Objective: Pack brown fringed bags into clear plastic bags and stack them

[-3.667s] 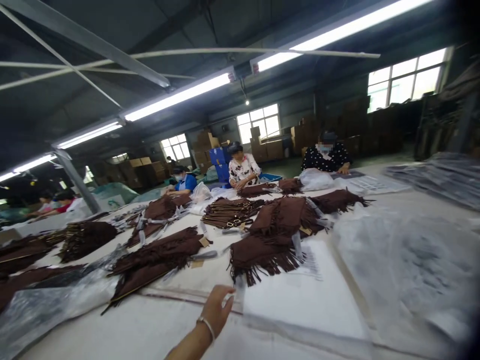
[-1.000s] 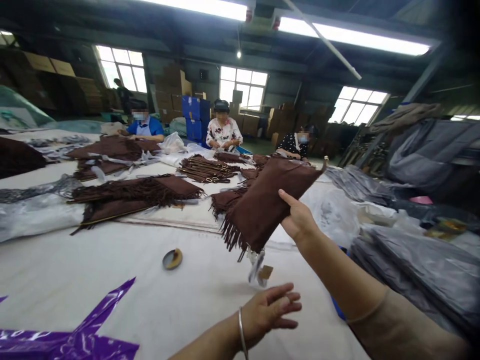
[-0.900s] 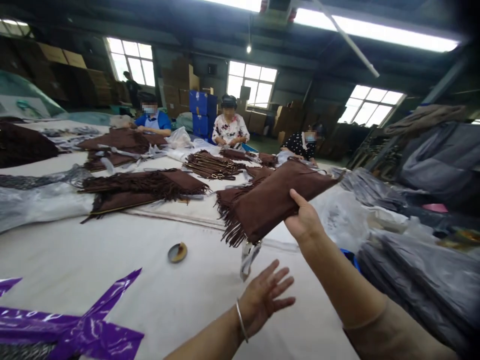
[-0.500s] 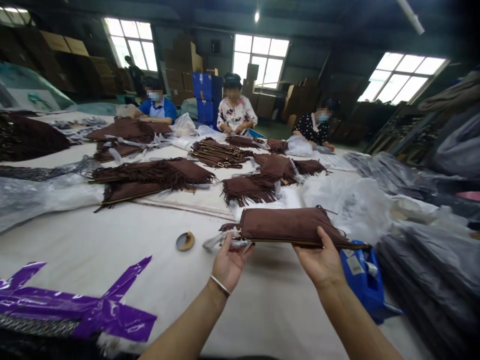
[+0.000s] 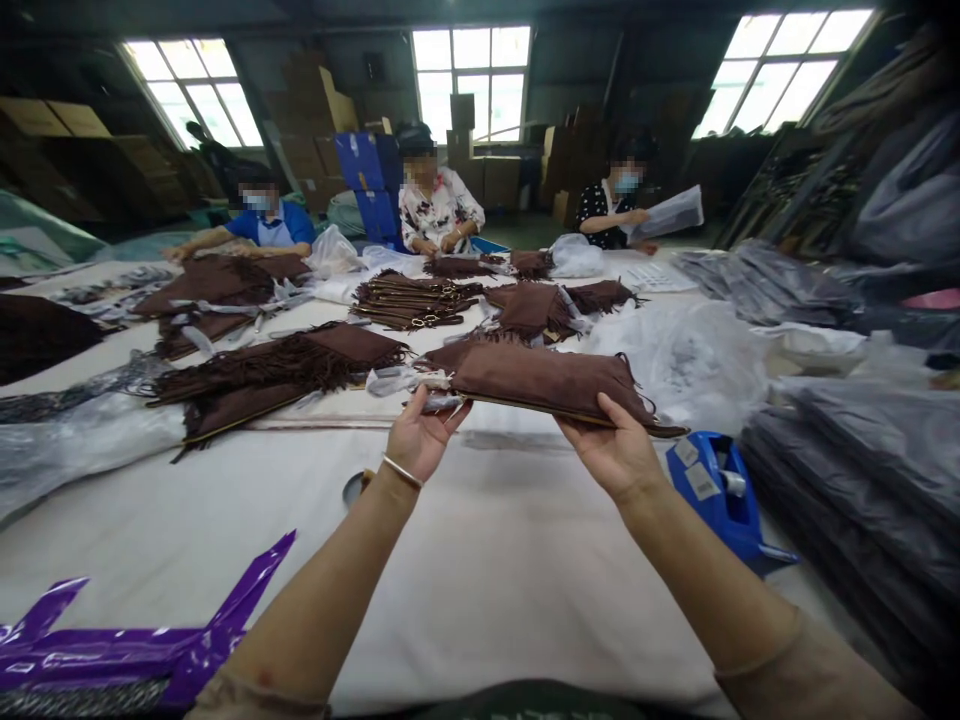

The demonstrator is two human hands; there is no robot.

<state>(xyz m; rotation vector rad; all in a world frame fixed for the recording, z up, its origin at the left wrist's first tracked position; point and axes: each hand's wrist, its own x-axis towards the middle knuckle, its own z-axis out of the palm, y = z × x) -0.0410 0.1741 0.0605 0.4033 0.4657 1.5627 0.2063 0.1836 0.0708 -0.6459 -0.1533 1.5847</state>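
Observation:
A brown suede bag with a fringe (image 5: 536, 375) lies flat across my two hands, its long side level, a zip or metal strip along its lower edge. My right hand (image 5: 609, 448) pinches its right end between thumb and fingers. My left hand (image 5: 424, 432), wearing a thin silver bangle, holds its left end from below. A clear plastic wrap with a tag (image 5: 397, 380) trails from that left end. Behind the bag, a fringed bag pile (image 5: 277, 375) lies on the white-covered table (image 5: 525, 560).
A blue tape dispenser (image 5: 712, 495) stands right of my right hand. Grey plastic-wrapped stacks (image 5: 847, 470) fill the right side. Purple plastic strips (image 5: 127, 655) lie front left. Several co-workers sit across the table among brown bags, straps and white plastic bags (image 5: 675, 365).
Both hands now hold the bag level, and it sits slightly higher and farther away. My view has tilted downward and rotated a little, and the far co-worker has raised a grey plastic sheet.

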